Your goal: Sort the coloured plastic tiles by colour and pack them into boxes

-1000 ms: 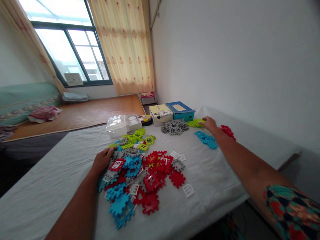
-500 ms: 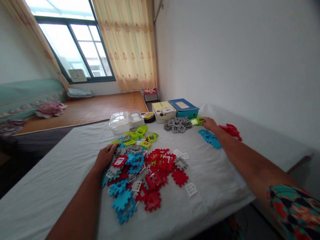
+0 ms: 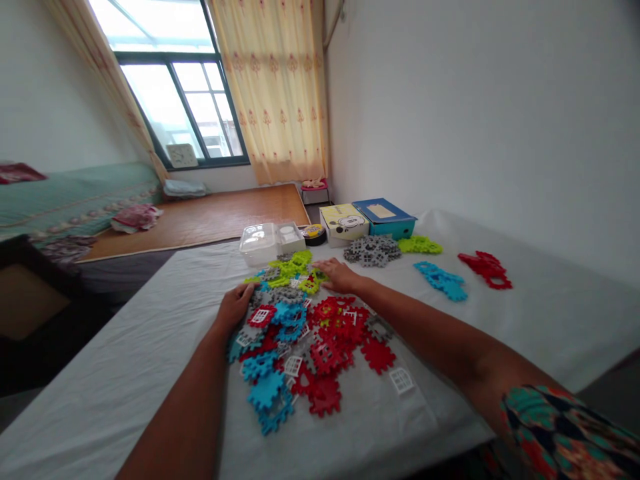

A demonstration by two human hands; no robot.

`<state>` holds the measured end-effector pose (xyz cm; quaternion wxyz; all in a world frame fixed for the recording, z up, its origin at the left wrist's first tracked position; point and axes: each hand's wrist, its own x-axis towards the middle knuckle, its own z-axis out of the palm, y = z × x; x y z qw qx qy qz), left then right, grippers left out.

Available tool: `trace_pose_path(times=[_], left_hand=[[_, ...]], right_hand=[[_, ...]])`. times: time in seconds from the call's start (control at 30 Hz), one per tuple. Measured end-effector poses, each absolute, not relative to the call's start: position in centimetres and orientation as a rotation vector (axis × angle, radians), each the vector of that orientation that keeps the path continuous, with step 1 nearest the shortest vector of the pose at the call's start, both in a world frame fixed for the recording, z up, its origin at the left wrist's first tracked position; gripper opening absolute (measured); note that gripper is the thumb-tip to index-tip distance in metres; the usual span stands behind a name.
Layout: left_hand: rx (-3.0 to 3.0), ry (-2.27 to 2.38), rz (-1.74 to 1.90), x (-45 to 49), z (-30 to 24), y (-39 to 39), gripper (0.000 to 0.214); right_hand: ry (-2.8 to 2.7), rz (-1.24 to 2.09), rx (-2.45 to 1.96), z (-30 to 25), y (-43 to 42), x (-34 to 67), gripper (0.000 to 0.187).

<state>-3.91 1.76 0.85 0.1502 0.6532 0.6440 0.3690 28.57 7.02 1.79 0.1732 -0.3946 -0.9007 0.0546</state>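
Note:
A heap of flat interlocking plastic pieces (image 3: 305,340) in red, blue, grey and green lies on a white-covered table (image 3: 125,373). My left hand (image 3: 235,308) rests on the heap's left edge, fingers curled over grey and blue pieces. My right hand (image 3: 339,275) lies flat with fingers stretched over the green pieces (image 3: 295,267) at the heap's far side. Sorted small piles sit further right: grey (image 3: 373,250), green (image 3: 419,245), blue (image 3: 443,280) and red (image 3: 486,268).
A clear plastic container (image 3: 263,241), a yellow box (image 3: 344,223), a blue box (image 3: 384,217) and a small round tin (image 3: 314,233) stand along the table's far edge. The white wall runs on the right. A wooden platform and a window are beyond.
My right hand has left the sorted green pile at the far right and come back left to the green pieces in the heap. The left hand stays in place.

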Motion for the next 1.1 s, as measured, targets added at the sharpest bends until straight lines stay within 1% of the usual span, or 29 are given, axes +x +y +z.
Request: trace_pose_path(times=[0.2,0.33,0.4,0.53,0.67,0.73,0.83,0.9,1.03,1.1], left_hand=[[1.883,1.860,1.045,-3.9,1.0,1.7,0.049],[1.889,1.871,1.020,-4.2,0.9,2.0,0.051],[1.892,1.883,1.025,-4.4,0.7,2.2,0.052],[1.914,1.915,1.020,-4.8,0.6,2.6,0.049],[1.918,1.940,1.005,-5.0,0.6,2.7,0.049],[1.915,1.944,0.999,-5.0,0.7,2.6,0.049],[1.915,1.953,0.988,-4.9,0.9,2.4,0.050],[1.906,1.955,0.981,-4.7,1.1,2.3,0.050],[1.901,1.944,0.973,-4.6,1.4,2.2,0.048],[1.914,1.927,0.979,-4.7,1.3,2.2,0.048]], right_hand=[[-2.536,0.219,-1.083,1.9,6.2,30.3,0.043],[-2.424,0.402,-1.246,2.6,5.0,33.6,0.050],[-2.369,0.436,-1.284,2.6,4.4,35.2,0.048],[-2.208,0.453,-1.242,1.8,3.3,37.4,0.048],[-1.985,0.680,-1.236,1.1,2.9,38.6,0.050],[-1.915,0.722,-1.239,1.3,3.1,39.5,0.050],[-1.781,0.665,-1.369,2.0,4.0,42.2,0.053],[-1.723,0.555,-1.521,2.5,5.2,45.1,0.054],[-1.716,0.139,-1.845,3.4,8.2,51.9,0.049],[-1.709,-0.014,-2.005,3.9,9.5,54.5,0.052]])
